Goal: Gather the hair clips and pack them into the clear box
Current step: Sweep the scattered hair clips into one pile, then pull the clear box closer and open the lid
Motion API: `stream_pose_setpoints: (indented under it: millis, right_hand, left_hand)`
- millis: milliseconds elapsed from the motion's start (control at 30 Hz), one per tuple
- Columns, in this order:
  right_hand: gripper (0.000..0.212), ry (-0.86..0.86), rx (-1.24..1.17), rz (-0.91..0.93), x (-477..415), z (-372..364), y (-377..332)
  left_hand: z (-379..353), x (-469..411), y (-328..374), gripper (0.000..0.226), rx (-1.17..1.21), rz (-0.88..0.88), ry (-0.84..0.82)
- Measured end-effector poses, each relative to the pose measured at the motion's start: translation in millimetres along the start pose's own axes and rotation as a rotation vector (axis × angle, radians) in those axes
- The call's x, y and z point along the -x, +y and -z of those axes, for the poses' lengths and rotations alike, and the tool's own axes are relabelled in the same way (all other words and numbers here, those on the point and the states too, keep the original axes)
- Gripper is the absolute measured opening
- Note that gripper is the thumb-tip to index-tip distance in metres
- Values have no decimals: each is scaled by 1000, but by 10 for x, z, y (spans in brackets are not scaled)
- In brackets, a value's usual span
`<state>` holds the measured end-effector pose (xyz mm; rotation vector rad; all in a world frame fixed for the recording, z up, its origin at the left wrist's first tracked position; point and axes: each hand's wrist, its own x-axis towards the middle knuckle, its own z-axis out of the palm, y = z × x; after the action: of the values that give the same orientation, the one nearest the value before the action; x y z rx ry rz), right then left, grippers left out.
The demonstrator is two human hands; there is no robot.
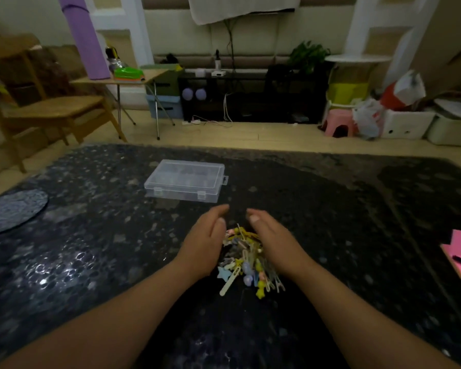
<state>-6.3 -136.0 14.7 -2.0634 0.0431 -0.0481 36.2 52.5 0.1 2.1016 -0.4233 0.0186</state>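
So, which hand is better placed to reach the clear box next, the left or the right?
Probably the left. The clear box sits ahead and left of the hair clips, on the side of the left hand. The right hand would have to cross over the pile.

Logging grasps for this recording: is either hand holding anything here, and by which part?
Nothing is gripped. The left hand and right hand flank the pile of hair clips with fairly straight fingers, cupping its sides.

A home living room: wooden chair (51, 107), pink stool (339, 123), potted plant (308, 55) and cluttered storage boxes (407, 123).
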Motion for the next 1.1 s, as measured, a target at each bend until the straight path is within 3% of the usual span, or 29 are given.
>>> stream_pose_setpoints:
  millis: [100,167,267,367,433,500,667,800,1000,1100]
  right_hand:
    - [39,54,23,-132,-322,105,-113]
    - [43,12,123,-171,-564,84,-194]
    - [54,-77,161,-170,-844,-45,-340]
    - [63,-151,43,-150,-994,-196,-472]
    - [63,-161,-8,-152,-1034,-226,-493]
    - [58,-91,2,-174,-1017,-127,-397]
    - [45,197,93,-234,-527,692,120]
    - [48,296,75,-298,6,1157,399]
    - [70,348,22,-248,169,1169,571]
    - [79,365,106,-276,138,1117,630]
  left_hand:
    - [318,-169,-132,47,-89,21,337]
    - [598,-323,-259,39,-186,136,510]
    - [953,-582,-410,50,-110,382,596]
    - [1090,-799,-450,61,85,525,490]
    - [987,-839,-344,52,117,495,387]
    - [806,-815,-165,36,73,431,336]
    - [200,-772,253,42,27,247,103]
    - [-222,-725,537,42,-97,189,-97]
    - [-319,-558,657,34,-292,171,-79]
    - [-299,-512,662,54,-438,129,-67]
